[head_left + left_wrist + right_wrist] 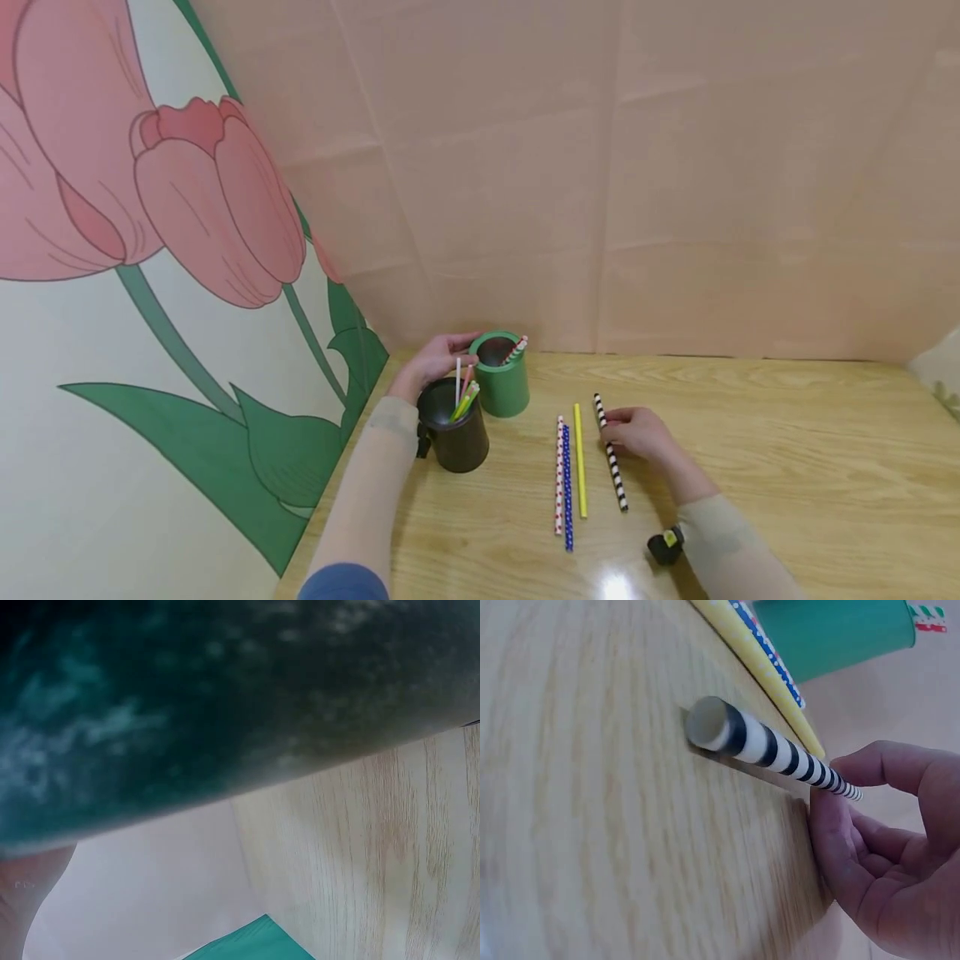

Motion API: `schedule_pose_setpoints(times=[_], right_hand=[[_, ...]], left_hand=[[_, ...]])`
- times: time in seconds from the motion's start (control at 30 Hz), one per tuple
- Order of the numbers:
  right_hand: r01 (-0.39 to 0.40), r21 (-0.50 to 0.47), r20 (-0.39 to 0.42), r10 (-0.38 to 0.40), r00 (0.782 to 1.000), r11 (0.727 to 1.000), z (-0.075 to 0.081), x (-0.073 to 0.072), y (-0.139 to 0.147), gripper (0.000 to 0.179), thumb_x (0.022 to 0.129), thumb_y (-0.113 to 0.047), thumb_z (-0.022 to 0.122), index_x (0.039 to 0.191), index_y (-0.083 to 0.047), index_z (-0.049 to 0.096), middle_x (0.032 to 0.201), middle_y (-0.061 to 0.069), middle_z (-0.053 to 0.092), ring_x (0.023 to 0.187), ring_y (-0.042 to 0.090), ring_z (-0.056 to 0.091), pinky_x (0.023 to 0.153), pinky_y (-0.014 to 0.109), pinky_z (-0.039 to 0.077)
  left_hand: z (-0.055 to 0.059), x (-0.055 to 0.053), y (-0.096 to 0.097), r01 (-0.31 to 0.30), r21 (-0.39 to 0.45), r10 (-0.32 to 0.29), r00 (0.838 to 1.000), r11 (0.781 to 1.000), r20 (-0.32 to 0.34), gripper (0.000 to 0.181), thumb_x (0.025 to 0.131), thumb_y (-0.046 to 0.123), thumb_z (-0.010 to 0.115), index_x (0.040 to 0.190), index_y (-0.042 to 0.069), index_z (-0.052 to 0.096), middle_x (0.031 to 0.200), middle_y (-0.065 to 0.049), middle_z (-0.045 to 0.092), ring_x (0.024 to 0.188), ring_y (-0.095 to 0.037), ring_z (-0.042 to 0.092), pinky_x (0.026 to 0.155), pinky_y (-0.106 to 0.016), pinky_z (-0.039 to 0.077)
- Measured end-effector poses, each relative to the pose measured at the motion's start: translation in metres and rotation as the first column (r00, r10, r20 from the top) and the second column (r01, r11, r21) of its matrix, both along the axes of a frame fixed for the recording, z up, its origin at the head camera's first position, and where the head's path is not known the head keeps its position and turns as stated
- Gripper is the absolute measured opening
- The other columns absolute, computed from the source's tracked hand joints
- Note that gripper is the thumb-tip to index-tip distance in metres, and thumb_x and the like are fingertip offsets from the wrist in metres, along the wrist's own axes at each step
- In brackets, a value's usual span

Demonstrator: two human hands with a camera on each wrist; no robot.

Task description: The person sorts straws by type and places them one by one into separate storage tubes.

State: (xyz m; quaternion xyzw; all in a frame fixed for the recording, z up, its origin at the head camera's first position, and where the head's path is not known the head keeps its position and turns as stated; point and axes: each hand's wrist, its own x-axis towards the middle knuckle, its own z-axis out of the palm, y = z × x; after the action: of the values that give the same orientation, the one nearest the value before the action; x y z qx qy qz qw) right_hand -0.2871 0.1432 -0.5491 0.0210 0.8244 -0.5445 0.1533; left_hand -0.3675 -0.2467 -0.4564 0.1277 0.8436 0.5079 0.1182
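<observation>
My right hand (636,431) pinches a black-and-white striped paper straw (615,475) between thumb and fingers. In the right wrist view the straw's (757,742) near end lies low over the wood. My left hand (438,358) reaches behind a black cup (461,446) and grips the left side of a green cup (504,392) near its rim. Red-and-white and green-and-white striped straws (516,350) stand in the green cup. A yellow straw (580,462), a blue dotted straw (567,492) and a white straw with red dots (558,479) lie left of the striped one.
Several straws, among them green ones (465,402), stand in the black cup. The wooden table (810,450) stretches to the right. A pinkish-tan sheet (600,183) hangs behind it, and a wall with painted tulips (217,200) borders the left.
</observation>
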Motion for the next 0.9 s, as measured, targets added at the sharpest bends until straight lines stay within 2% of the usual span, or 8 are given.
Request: schedule_pose_setpoints(times=[0.23,0.47,0.7,0.9], right_hand=[[-0.024,-0.026,0.008,0.024,1.0,0.999,0.003,-0.002,0.002,0.055,0.098,-0.008,0.07,0.143,0.019,0.052,0.129,0.033,0.063,0.102,0.03,0.07,0.086,0.042,0.063],[0.002,-0.091,0.029,0.001,1.0,0.996,-0.001,-0.002,0.007,0.054,0.102,-0.012,0.068,0.145,0.017,0.051,0.123,0.026,0.066,0.095,0.022,0.068,0.081,0.037,0.063],[-0.009,-0.143,0.028,0.013,1.0,0.99,-0.002,-0.001,0.011,0.057,0.103,-0.013,0.067,0.147,0.017,0.048,0.123,0.024,0.067,0.093,0.019,0.069,0.08,0.034,0.063],[0.014,-0.22,0.041,-0.005,0.999,0.975,-0.002,0.001,0.011,0.06,0.102,-0.01,0.066,0.151,0.015,0.043,0.113,0.016,0.07,0.091,0.015,0.067,0.077,0.03,0.062]], left_hand=[[0.0,-0.001,0.0,-0.01,0.0,0.01,1.0,1.0,0.001,0.057,0.104,0.014,0.073,0.158,0.015,0.055,0.156,-0.01,0.057,0.141,-0.027,0.057,0.121,-0.047,0.038],[-0.001,-0.003,0.0,-0.007,-0.005,0.007,1.0,1.0,0.003,0.059,0.103,0.015,0.074,0.158,0.014,0.055,0.157,-0.01,0.057,0.141,-0.027,0.056,0.121,-0.046,0.039],[0.0,-0.001,0.001,-0.006,0.003,0.006,1.0,1.0,-0.01,0.059,0.103,0.013,0.074,0.158,0.012,0.054,0.157,-0.011,0.056,0.141,-0.028,0.056,0.12,-0.045,0.04],[-0.001,0.0,0.001,-0.005,0.004,0.005,1.0,1.0,-0.016,0.058,0.104,0.012,0.072,0.159,0.011,0.054,0.157,-0.011,0.055,0.142,-0.028,0.056,0.12,-0.045,0.04]])
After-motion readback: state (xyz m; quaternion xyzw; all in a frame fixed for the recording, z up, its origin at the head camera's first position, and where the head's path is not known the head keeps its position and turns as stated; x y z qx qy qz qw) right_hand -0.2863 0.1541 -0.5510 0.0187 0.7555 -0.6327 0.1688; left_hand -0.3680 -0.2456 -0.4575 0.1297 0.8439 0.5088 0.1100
